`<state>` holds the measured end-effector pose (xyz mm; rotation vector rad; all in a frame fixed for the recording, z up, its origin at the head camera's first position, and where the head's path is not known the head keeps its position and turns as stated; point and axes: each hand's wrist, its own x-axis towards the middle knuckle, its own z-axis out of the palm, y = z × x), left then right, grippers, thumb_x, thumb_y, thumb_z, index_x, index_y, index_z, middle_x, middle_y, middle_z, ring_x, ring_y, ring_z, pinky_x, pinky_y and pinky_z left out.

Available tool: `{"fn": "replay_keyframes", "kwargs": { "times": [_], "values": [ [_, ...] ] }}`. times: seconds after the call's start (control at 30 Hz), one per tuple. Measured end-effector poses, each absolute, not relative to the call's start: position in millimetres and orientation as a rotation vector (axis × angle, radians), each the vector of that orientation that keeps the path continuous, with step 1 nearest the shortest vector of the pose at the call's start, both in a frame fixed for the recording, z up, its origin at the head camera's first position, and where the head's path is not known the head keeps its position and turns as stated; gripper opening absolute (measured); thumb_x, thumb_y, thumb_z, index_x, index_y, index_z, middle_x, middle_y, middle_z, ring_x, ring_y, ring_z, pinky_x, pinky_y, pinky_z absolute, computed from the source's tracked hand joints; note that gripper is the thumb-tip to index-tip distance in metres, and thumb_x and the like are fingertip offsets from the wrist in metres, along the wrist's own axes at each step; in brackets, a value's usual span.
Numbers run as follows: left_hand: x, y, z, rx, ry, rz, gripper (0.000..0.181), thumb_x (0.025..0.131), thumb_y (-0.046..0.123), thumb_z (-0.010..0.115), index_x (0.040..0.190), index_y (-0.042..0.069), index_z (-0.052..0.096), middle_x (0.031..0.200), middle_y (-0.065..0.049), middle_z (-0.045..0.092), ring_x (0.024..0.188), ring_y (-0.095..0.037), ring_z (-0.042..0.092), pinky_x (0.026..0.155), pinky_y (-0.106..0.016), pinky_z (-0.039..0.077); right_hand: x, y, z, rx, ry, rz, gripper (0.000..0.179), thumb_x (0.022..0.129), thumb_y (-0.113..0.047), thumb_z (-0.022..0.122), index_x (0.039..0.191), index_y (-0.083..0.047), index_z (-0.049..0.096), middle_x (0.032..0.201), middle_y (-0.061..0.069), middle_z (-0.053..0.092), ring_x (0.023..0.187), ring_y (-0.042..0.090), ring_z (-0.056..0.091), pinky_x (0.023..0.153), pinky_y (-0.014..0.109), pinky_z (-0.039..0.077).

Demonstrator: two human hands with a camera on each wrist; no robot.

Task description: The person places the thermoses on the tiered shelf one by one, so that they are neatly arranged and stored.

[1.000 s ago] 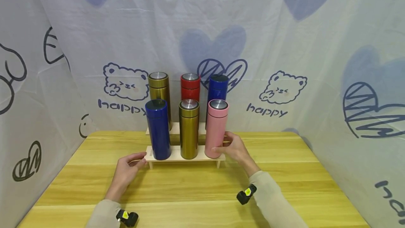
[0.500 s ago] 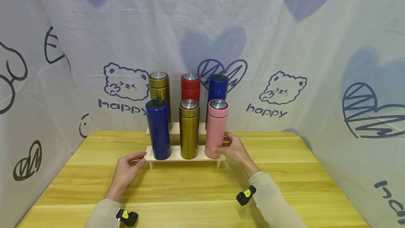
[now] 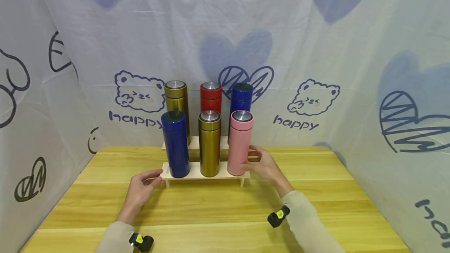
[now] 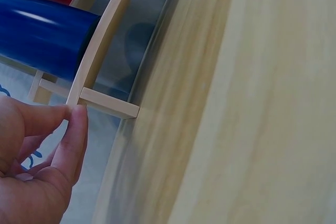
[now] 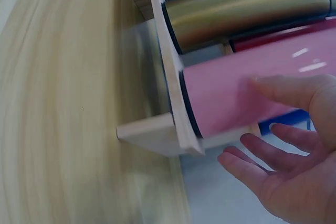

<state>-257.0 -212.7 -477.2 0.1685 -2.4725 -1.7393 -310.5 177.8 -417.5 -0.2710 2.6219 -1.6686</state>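
Note:
A light wooden two-tier rack (image 3: 194,170) holds upright thermos bottles. On its front step stand a blue thermos (image 3: 176,147), a gold thermos (image 3: 209,147) and a pink thermos (image 3: 240,147). My left hand (image 3: 140,190) pinches the left end of the front board between thumb and fingertips, as the left wrist view shows close up. Beside the pink thermos, my right hand (image 3: 265,165) has its fingers loosely spread. In the right wrist view its thumb (image 5: 289,88) lies over the pink thermos, but whether it touches is unclear; the other fingers are apart from it.
Behind, on the rear step, stand another gold thermos (image 3: 177,100), a red thermos (image 3: 211,95) and another blue thermos (image 3: 241,97), partly hidden by the front row. The wooden table (image 3: 211,214) is bordered by a printed cloth backdrop (image 3: 225,18) at the back and sides.
My right hand has eased slightly to the right, its thumb drawing back across the pink thermos. The left hand, the bottles and the rack have stayed put.

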Motion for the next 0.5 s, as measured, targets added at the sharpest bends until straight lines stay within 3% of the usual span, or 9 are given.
{"fn": "replay_keyframes", "kwargs": {
  "times": [0.17,0.3,0.5],
  "values": [
    [-258.4,-214.0,-473.6,0.175,-2.489,-1.746,0.035,0.102,0.007,0.062,0.136,-0.004,0.064,0.137,-0.026,0.065,0.097,-0.009,0.074,0.083,-0.017,0.056,-310.3,195.2,-414.4,-0.278,2.668,-1.635,0.062,0.092,-0.001,0.071,0.149,0.003,0.047,0.143,0.031,0.057,0.128,0.049,0.06,0.104,0.05,0.055],
    [-259.6,-217.4,-468.4,0.141,-2.467,-1.728,0.034,0.103,0.006,0.06,0.134,-0.005,0.065,0.135,-0.029,0.065,0.092,-0.011,0.075,0.082,-0.024,0.061,-309.1,209.4,-414.2,-0.229,2.741,-1.566,0.052,0.1,-0.004,0.062,0.15,0.001,0.047,0.144,0.03,0.057,0.127,0.046,0.061,0.103,0.049,0.056],
    [-263.7,-228.0,-458.3,0.038,-2.518,-1.461,0.031,0.104,0.006,0.057,0.131,-0.003,0.068,0.133,-0.027,0.067,0.106,-0.032,0.074,0.08,-0.032,0.063,-310.9,232.1,-416.5,-0.187,2.882,-1.45,0.043,0.107,-0.011,0.052,0.149,0.0,0.049,0.146,0.03,0.055,0.13,0.049,0.058,0.105,0.054,0.053]
  ]
}}
